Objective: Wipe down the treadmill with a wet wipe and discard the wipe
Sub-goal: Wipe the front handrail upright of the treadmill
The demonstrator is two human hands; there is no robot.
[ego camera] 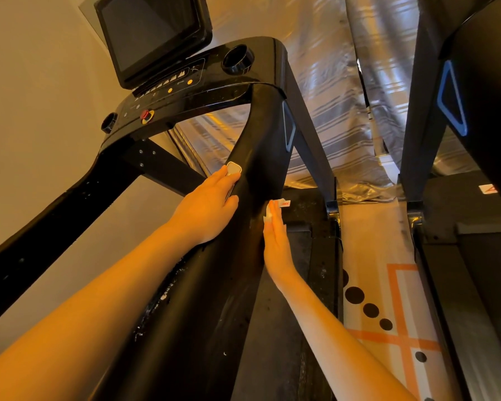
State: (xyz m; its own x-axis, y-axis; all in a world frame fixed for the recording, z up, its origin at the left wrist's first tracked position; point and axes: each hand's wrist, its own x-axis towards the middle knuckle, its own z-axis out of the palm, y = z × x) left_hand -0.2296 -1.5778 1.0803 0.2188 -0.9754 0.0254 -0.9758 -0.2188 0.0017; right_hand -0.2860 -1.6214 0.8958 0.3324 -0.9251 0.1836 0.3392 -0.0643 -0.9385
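From the head camera we look down along the black treadmill, standing over its right handrail, which runs from near us up to the console. Our left hand lies flat on the handrail's upper left face, fingers straight and relaxed, the fingertips reaching a small silver pad set into the rail. It grasps nothing.

Our right hand is pressed against the rail's right flank, palm toward the black surface and fingers extended. The white wet wipe sits between those fingers and the rail, only a crumpled edge showing just past the fingertips. The hand presses the wipe flat rather than curling round it.

Farther up, the console carries a dark screen, a row of small buttons with two yellow ones, a red stop knob and a round cup holder. To the right, between this machine and a second treadmill, lies a pale floor mat marked with orange lines and black dots. A shiny striped curtain hangs behind the machines.
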